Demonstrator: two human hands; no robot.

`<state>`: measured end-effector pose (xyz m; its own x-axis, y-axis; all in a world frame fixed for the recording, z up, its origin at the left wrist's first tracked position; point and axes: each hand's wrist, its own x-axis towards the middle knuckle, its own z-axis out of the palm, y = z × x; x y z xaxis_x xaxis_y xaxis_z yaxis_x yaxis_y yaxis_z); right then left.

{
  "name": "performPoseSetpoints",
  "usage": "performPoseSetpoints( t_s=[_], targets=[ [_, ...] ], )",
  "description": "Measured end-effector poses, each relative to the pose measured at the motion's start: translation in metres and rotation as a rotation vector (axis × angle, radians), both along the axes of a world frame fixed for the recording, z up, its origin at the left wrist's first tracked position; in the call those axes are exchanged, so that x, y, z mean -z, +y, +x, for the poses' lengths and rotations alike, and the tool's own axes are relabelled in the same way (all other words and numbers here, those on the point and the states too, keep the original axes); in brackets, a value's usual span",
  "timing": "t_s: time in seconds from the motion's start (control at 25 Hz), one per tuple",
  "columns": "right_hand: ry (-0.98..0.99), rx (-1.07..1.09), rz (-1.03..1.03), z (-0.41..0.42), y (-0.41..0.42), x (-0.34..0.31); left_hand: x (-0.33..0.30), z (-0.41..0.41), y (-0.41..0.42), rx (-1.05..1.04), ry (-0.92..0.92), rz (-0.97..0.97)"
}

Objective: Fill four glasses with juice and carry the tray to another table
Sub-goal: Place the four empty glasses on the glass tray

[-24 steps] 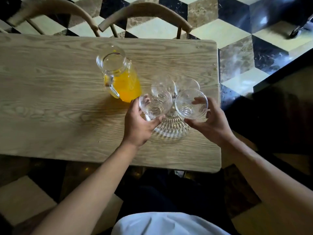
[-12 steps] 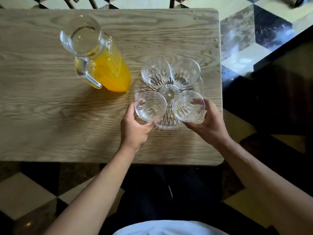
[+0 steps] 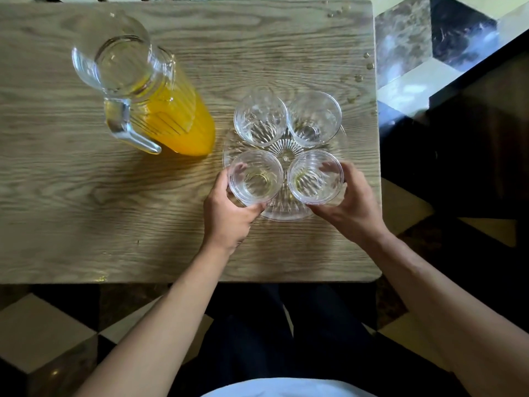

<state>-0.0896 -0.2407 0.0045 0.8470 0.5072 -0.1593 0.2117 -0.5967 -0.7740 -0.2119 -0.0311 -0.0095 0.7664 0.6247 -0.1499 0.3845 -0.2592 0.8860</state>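
Note:
Several empty clear glasses stand on a round ribbed glass tray (image 3: pixel 282 212) on the wooden table (image 3: pixel 86 210). My left hand (image 3: pixel 229 216) grips the near-left glass (image 3: pixel 255 176), thumb and fingers curled round its wall. My right hand (image 3: pixel 350 203) grips the near-right glass (image 3: pixel 315 176) the same way. The far-left glass (image 3: pixel 260 119) and far-right glass (image 3: pixel 314 118) stand untouched behind them. A glass pitcher (image 3: pixel 143 93) holding orange juice stands to the left of the tray, its handle toward me.
Water drops (image 3: pixel 367 65) dot the table near its right edge. Beyond that edge lies a patterned black, white and marble floor (image 3: pixel 429 38), with a dark surface (image 3: pixel 472 138) to the right. My legs are under the table's near edge.
The view has tilted down and closer over the table. Both near glasses, held a little above the tray a second ago, now sit low on it, still held in my hands.

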Motion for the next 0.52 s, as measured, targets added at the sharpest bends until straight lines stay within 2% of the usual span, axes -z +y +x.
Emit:
performPoseSetpoints(
  t_s=[0.24,0.52],
  targets=[
    [0.025,0.004,0.005,0.0013,-0.0033,0.0026,0.0038,-0.0006,0.0002,0.025,0.04,-0.032],
    [0.035,0.022,-0.007,-0.0014,-0.0049,0.0037,0.0006,-0.0003,0.0003,0.063,0.066,0.036]
  ],
)
